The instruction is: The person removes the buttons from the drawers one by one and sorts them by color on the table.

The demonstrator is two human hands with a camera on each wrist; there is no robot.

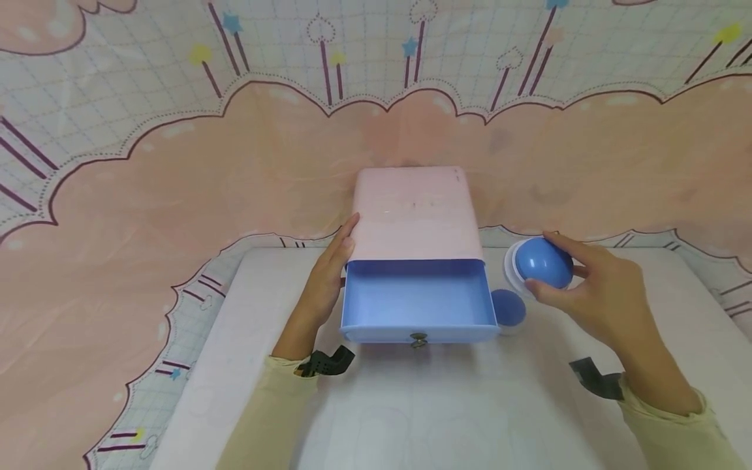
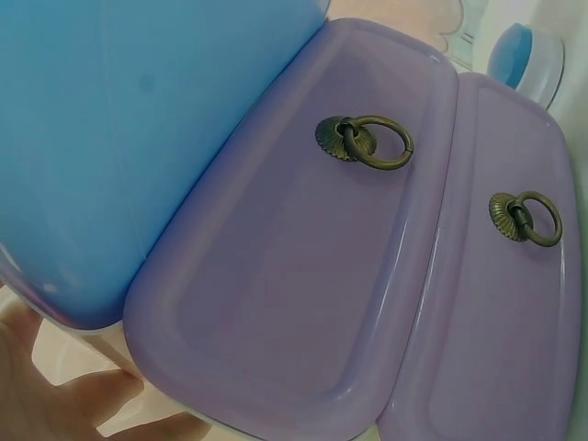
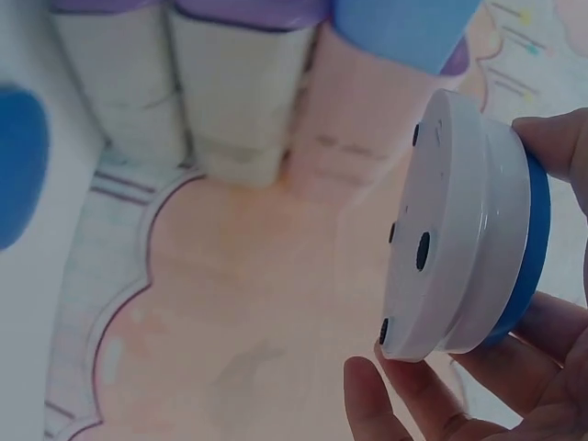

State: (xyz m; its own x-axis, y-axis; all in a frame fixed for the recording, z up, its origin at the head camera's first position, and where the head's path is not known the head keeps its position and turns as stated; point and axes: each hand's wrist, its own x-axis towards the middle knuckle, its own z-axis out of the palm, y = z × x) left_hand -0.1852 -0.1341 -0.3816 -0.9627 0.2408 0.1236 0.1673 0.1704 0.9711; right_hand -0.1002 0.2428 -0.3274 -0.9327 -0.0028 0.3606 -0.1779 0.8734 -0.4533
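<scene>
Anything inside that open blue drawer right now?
The blue drawer shows a bare floor in the head view, nothing lying in it. Its rear part sits under the pink cabinet, so that stretch is hidden. The right hand holds the blue dome beside it.

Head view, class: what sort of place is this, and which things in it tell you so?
Probably a staged tabletop set, not a lived-in room. A white table stands against a pink cartoon-print backdrop. On it sits a small pink drawer cabinet, its blue drawer pulled open.
</scene>
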